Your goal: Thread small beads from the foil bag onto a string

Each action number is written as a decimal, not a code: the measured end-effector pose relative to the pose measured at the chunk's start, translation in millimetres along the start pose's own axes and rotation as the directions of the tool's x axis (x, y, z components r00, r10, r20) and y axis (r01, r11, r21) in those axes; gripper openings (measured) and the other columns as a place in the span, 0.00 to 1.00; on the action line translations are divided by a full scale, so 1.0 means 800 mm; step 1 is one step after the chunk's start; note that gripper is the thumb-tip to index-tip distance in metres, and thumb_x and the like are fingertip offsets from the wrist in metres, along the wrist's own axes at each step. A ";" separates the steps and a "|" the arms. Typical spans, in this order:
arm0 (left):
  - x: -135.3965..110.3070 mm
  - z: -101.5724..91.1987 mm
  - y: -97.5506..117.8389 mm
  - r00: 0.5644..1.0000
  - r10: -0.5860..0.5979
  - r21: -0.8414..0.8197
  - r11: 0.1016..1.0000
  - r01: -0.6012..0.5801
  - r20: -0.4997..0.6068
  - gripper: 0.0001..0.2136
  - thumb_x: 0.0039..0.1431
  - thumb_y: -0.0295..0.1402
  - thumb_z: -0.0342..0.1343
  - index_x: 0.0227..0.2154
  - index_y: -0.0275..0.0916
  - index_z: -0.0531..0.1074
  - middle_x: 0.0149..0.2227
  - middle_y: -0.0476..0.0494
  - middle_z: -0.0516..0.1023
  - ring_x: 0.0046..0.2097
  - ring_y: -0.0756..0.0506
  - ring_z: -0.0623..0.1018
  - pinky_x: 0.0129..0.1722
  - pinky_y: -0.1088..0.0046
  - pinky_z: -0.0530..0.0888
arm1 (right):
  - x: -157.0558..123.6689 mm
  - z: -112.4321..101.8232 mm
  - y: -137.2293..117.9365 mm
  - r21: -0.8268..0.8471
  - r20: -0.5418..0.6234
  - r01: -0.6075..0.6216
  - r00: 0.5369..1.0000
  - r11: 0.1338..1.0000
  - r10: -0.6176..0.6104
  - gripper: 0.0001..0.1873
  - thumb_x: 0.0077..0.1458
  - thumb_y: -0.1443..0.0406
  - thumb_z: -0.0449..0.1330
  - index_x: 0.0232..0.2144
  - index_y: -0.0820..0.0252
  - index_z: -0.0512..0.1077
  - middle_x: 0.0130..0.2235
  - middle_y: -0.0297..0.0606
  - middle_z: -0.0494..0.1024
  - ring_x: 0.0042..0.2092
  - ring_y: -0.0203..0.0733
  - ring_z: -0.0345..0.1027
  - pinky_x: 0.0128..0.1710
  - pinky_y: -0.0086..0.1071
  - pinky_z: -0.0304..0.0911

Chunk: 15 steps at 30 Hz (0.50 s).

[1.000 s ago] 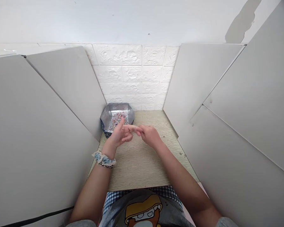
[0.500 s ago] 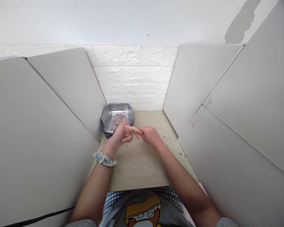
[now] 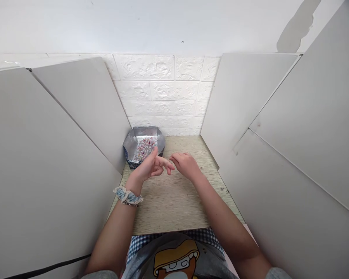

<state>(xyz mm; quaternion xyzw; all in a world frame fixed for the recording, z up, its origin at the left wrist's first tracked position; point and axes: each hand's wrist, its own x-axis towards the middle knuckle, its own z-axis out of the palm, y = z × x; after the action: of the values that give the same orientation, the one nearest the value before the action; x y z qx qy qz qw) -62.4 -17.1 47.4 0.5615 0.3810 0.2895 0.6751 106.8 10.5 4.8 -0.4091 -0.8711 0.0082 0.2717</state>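
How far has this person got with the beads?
Nothing finished shows: no strung piece lies on the table. In hand: the left hand and right hand meet at the fingertips above the table, pinching something too small to make out. Left: the box behind the left hand holds a heap of beads.

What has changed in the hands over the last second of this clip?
The hands have come apart: the right hand, whose fingers met the left hand a second ago, has drawn back slightly to the right, leaving a small gap. Whether anything tiny is pinched cannot be told. The box of beads, the scrunchie on the left wrist and the table are unchanged.
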 end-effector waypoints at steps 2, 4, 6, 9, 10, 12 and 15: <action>0.000 -0.004 0.003 0.987 0.118 -0.118 0.984 -0.130 -0.108 0.41 0.49 0.57 0.20 0.36 0.29 0.72 0.33 0.33 0.73 0.13 0.59 0.50 0.15 0.76 0.46 | -0.001 0.001 -0.005 0.010 0.029 0.016 0.999 1.000 -0.016 0.12 0.58 0.64 0.46 0.29 0.60 0.67 0.28 0.33 0.71 0.29 0.33 0.62 0.33 0.28 0.49; 0.005 -0.005 0.002 0.951 0.145 -0.088 0.981 -0.175 -0.271 0.39 0.50 0.57 0.23 0.40 0.31 0.69 0.38 0.34 0.72 0.13 0.60 0.52 0.15 0.76 0.47 | -0.002 0.001 -0.013 0.038 -0.007 0.087 0.996 0.995 -0.087 0.13 0.59 0.64 0.44 0.29 0.61 0.67 0.27 0.34 0.71 0.30 0.33 0.62 0.33 0.28 0.50; 0.009 -0.004 -0.002 0.927 0.096 0.049 0.995 -0.084 -0.363 0.36 0.51 0.56 0.28 0.40 0.30 0.70 0.37 0.34 0.73 0.13 0.59 0.54 0.15 0.76 0.46 | -0.001 0.001 -0.018 0.057 -0.096 0.159 0.983 0.986 -0.154 0.15 0.60 0.64 0.43 0.29 0.62 0.66 0.27 0.35 0.71 0.30 0.33 0.62 0.35 0.28 0.50; 0.010 0.001 -0.008 0.975 -0.048 0.202 0.975 0.093 -0.219 0.35 0.52 0.55 0.30 0.33 0.28 0.73 0.30 0.35 0.74 0.14 0.58 0.53 0.15 0.76 0.45 | 0.000 0.000 -0.017 0.030 -0.194 0.165 0.969 0.986 -0.156 0.16 0.59 0.65 0.42 0.26 0.63 0.65 0.26 0.35 0.70 0.30 0.33 0.61 0.35 0.28 0.50; 0.009 0.002 -0.008 0.989 -0.102 0.201 0.972 0.122 -0.105 0.35 0.52 0.55 0.30 0.32 0.28 0.73 0.29 0.35 0.74 0.14 0.58 0.52 0.15 0.76 0.44 | 0.001 0.000 -0.014 0.016 -0.204 0.145 0.969 0.989 -0.138 0.16 0.59 0.65 0.42 0.26 0.63 0.65 0.25 0.35 0.69 0.30 0.33 0.61 0.35 0.28 0.50; 0.003 0.002 -0.005 0.988 -0.126 0.115 0.987 0.116 0.084 0.37 0.52 0.56 0.28 0.31 0.28 0.73 0.28 0.34 0.73 0.13 0.58 0.51 0.15 0.76 0.43 | 0.002 0.000 -0.008 0.006 -0.200 0.106 0.974 0.994 -0.102 0.16 0.59 0.65 0.42 0.25 0.62 0.64 0.25 0.35 0.68 0.30 0.33 0.61 0.35 0.28 0.50; -0.002 -0.002 0.002 0.997 0.080 -0.118 0.990 -0.077 0.018 0.39 0.51 0.56 0.24 0.36 0.29 0.72 0.33 0.33 0.73 0.13 0.60 0.49 0.15 0.76 0.45 | 0.001 0.002 -0.006 0.025 -0.131 0.069 0.989 0.997 -0.065 0.14 0.60 0.65 0.42 0.28 0.62 0.64 0.27 0.34 0.70 0.30 0.33 0.61 0.36 0.29 0.50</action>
<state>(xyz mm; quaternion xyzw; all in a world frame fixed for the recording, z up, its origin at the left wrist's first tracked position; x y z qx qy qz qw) -64.2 -17.3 49.2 0.5388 0.3330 0.3313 0.6993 102.3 8.4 5.2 -0.3753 -0.8646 -0.0147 0.3339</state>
